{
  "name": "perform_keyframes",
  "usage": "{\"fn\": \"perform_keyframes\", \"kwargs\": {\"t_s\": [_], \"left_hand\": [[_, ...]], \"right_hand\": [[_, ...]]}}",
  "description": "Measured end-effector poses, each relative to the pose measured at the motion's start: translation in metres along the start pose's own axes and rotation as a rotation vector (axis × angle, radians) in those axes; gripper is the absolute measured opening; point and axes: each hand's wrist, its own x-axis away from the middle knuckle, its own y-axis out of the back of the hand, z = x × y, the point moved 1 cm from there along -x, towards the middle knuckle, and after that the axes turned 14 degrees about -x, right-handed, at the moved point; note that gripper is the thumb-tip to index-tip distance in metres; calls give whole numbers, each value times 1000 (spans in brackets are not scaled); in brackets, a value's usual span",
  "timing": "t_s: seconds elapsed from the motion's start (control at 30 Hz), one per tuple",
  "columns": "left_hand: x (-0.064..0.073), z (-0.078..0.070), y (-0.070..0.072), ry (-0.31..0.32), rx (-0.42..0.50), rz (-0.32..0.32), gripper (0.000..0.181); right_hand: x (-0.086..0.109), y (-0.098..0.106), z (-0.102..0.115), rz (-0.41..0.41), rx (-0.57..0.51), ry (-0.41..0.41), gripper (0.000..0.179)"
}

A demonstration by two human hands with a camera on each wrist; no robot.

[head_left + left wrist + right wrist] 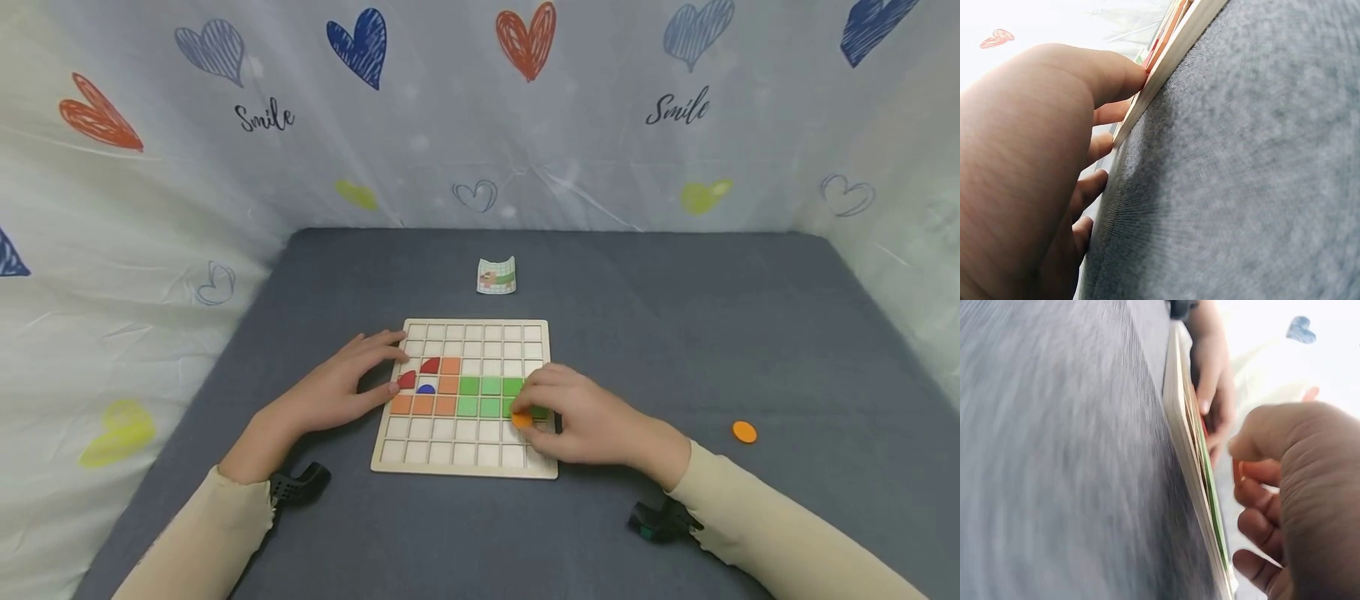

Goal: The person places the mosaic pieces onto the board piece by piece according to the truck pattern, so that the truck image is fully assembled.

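A pale wooden grid board (450,458) lies on the table, with orange and green square tiles, two red quarter-round pieces (430,365) and a blue half-round piece (426,389) in its cells. My left hand (337,383) rests along the board's left edge, fingers extended, thumb and fingertips touching the rim. Over the board's right side, my right hand (588,417) pinches a small orange disc (521,420) between thumb and fingers. In the right wrist view the orange disc (1237,471) is held above the board. Some right-side cells are hidden under the hand.
Another orange disc (744,432) lies on the grey tabletop (675,333) to the right. A small curled pattern card (497,276) sits behind the board. A white curtain (450,125) printed with hearts hangs at the back and sides.
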Motion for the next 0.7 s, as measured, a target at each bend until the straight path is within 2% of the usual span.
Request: {"fn": "perform_keyframes", "kwargs": {"t_s": [0.27, 0.7], "left_hand": [[-1, 0, 2, 1, -19, 7, 48], [0, -1, 0, -1, -12, -2, 46]], "right_hand": [[-5, -11, 0, 13, 87, 77, 13], [-3, -15, 1, 20, 116, 69, 11]]}}
